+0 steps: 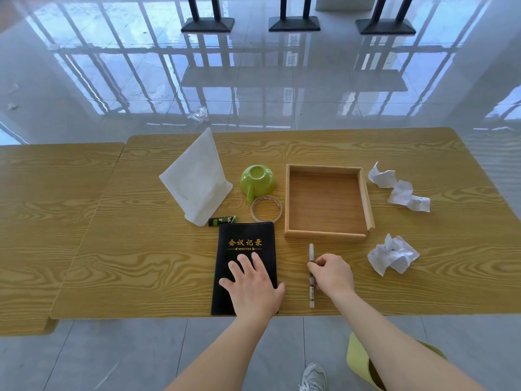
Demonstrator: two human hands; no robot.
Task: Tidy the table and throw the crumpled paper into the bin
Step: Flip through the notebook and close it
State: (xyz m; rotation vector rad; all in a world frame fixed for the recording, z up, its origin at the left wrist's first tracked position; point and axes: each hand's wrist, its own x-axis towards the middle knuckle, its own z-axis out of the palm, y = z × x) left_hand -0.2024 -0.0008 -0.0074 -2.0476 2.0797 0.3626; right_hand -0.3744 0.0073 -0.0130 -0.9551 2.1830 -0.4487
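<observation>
The left hand (255,289) lies flat with spread fingers on the black notebook (245,249), which reaches the near edge of the wooden table (141,263), and the right hand (334,273) has its fingers closed around the white pen (311,251) just beside the notebook. Three crumpled papers (393,256) (408,196) (381,176) lie apart on the right, between the empty wooden tray (366,198) and the right table edge. The green bin (359,362) stands on the floor under the right forearm, and the left part of the table is free.
</observation>
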